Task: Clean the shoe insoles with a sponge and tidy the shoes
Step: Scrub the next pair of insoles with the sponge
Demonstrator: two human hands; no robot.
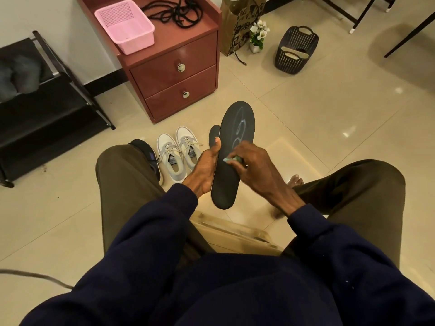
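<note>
Head view: our left hand grips the insole, facing us, so our right hand, pinching the sponge, can scrub.

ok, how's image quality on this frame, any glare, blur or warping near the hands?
Head view: warm indoor light, glare spots on the glossy floor tiles; wide-angle warp tilts the red cabinet; right hand and sponge slightly soft, the wooden surface below them smeared; insole and left hand reasonably sharp.
</note>
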